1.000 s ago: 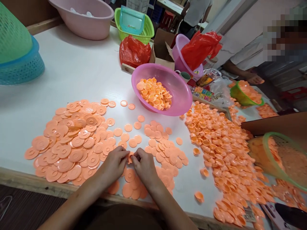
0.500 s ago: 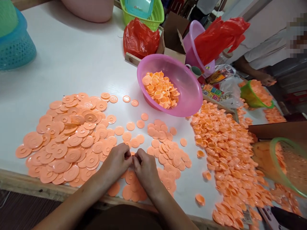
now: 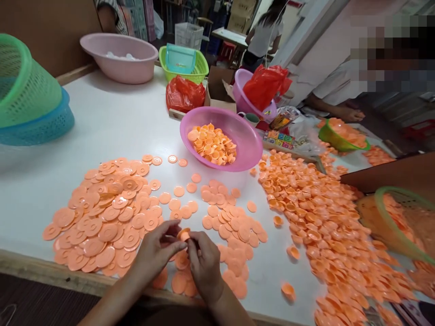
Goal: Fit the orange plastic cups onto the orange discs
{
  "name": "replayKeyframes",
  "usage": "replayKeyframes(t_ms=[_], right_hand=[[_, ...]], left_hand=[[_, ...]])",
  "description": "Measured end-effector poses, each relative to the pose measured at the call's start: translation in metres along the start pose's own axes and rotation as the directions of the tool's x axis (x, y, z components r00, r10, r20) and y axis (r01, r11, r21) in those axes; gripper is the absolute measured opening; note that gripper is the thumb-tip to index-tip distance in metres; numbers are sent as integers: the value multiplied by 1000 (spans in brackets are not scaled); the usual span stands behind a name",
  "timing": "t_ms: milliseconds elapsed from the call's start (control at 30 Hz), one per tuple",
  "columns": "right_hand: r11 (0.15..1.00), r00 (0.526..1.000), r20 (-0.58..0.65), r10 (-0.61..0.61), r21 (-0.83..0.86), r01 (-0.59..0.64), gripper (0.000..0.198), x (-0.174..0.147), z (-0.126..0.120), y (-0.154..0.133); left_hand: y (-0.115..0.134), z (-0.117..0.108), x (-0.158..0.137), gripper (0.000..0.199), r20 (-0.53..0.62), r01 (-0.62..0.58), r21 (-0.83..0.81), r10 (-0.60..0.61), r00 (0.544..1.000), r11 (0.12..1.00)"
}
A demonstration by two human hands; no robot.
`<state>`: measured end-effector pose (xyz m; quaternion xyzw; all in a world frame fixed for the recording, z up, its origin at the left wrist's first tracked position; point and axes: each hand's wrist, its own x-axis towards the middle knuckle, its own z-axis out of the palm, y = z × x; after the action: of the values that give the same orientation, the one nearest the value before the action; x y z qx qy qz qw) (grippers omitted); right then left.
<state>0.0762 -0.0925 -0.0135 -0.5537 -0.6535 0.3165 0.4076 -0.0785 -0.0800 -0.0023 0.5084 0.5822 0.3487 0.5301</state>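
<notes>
Close to the table's front edge, my two hands meet over a small orange plastic cup-shaped piece (image 3: 184,234) with a wide rim. My right hand (image 3: 204,260) pinches its right side between thumb and fingers. The thumb and curled fingers of my left hand (image 3: 158,246) are around its left side, partly hiding it. Flat orange discs with ring marks lie in a large heap (image 3: 102,226) to the left. Smaller flat discs (image 3: 234,222) are spread beneath and to the right of my hands.
A pink bowl (image 3: 249,149) of orange pieces stands beyond my hands. Many small orange cups (image 3: 306,203) cover the right side. Behind are a red bag (image 3: 185,94), a cardboard box (image 3: 220,90) and a pale pink basin (image 3: 129,68). Another person's hand (image 3: 351,114) is at the far right.
The view has tilted up, showing more of the room. My fingers have parted somewhat, and the orange piece between them now shows, raised above the discs.
</notes>
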Motion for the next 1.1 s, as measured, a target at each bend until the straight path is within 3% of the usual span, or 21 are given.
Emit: replayKeyframes(t_ms=[67,167,267,400,533,700,800,867,933,1033,1100], right_hand=[[997,998,-55,-22,68,26,16,-8,-6,-5],[993,992,-126,12,122,3,22,-9,-15,-14],[994,991,-132,-32,95,45,30,-4,-25,-22],[994,984,-144,-104,21,109,27,-4,-34,-28],[994,978,-179,-104,-37,99,24,-10,-33,-31],[998,973,-227,-35,38,44,13,-16,-24,-28],[996,978,-201,53,78,-38,7,-15,-24,-23],[986,979,-142,143,101,-130,4,-10,-30,-22],[965,971,-55,232,141,-223,6,-2,-40,-21],[938,955,6,296,186,-291,32,8,-69,-12],[947,946,-97,309,122,-297,34,6,-98,2]], left_hand=[[5,4,-11,30,32,-38,-38,40,999,999],[15,10,-20,25,12,-181,41,181,984,983],[25,13,-21,24,24,-264,88,263,964,960],[35,19,-21,18,64,-303,108,298,952,947],[42,24,-23,13,80,-384,134,376,923,914],[44,27,-22,10,55,-483,152,481,875,862],[36,30,-20,10,120,-439,130,426,897,889],[29,33,-17,16,153,-336,117,317,936,935],[30,35,-6,25,114,-219,95,208,972,971],[61,37,34,35,-43,-93,102,98,994,990],[104,40,72,37,-164,-93,129,114,980,987]])
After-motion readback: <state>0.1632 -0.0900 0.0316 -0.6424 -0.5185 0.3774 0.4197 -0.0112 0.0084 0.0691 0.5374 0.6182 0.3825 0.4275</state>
